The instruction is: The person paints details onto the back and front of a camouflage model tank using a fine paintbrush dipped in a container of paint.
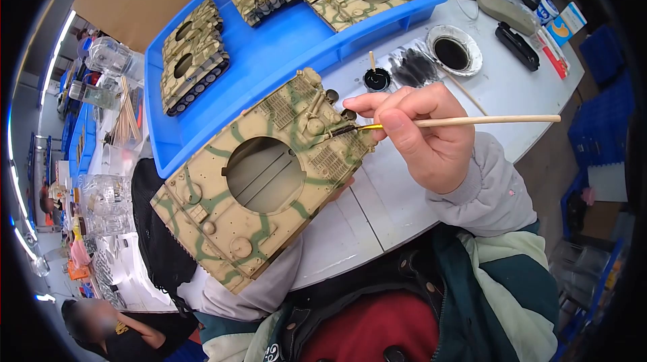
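Note:
My right hand (pixel 431 136) pinches a thin paintbrush (pixel 485 120) with a pale wooden handle. Its dark bristles touch the rear deck of a model tank hull (pixel 269 227), painted sand with green camouflage bands. A large round opening lies in the middle of the hull's top. My left hand (pixel 345 189) supports the hull from beneath, mostly hidden behind it; just a bit of finger shows at the right edge. Beyond the brush, a small pot of black paint (pixel 376 80) with a stick in it stands on the white table (pixel 337 227).
A blue tray (pixel 269 62) holds several more camouflaged hulls, including one at its left (pixel 192 59). A bowl of dark liquid (pixel 451 53) sits beside a black-smeared patch (pixel 413 66). A black case (pixel 517 46) lies farther right. Another person (pixel 101 325) is at lower left.

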The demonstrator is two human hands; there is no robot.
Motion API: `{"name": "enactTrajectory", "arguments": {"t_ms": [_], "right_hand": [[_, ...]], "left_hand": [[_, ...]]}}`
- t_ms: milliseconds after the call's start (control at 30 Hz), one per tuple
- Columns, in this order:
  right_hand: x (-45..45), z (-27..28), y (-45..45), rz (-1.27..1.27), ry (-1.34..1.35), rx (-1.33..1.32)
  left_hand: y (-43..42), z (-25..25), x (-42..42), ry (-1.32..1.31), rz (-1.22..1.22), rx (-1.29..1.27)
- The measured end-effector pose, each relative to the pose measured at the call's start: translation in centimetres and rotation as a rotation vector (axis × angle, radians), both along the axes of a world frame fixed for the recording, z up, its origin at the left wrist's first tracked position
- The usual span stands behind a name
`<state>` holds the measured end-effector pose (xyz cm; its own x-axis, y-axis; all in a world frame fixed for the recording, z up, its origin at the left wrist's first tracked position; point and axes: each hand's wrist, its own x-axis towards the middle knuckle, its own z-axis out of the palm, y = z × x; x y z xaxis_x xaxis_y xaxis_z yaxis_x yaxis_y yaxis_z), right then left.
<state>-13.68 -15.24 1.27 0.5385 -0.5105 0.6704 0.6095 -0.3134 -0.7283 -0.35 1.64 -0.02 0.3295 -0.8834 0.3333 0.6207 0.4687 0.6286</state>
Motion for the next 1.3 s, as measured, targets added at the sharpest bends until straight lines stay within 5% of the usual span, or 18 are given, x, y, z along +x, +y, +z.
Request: {"name": "enactTrajectory", "arguments": {"t_ms": [1300], "right_hand": [[-0.12, 0.05, -0.16, -0.003, 0.037, -0.042]], "left_hand": [[0.32, -0.18, -0.22, -0.093, -0.003, 0.055]]}}
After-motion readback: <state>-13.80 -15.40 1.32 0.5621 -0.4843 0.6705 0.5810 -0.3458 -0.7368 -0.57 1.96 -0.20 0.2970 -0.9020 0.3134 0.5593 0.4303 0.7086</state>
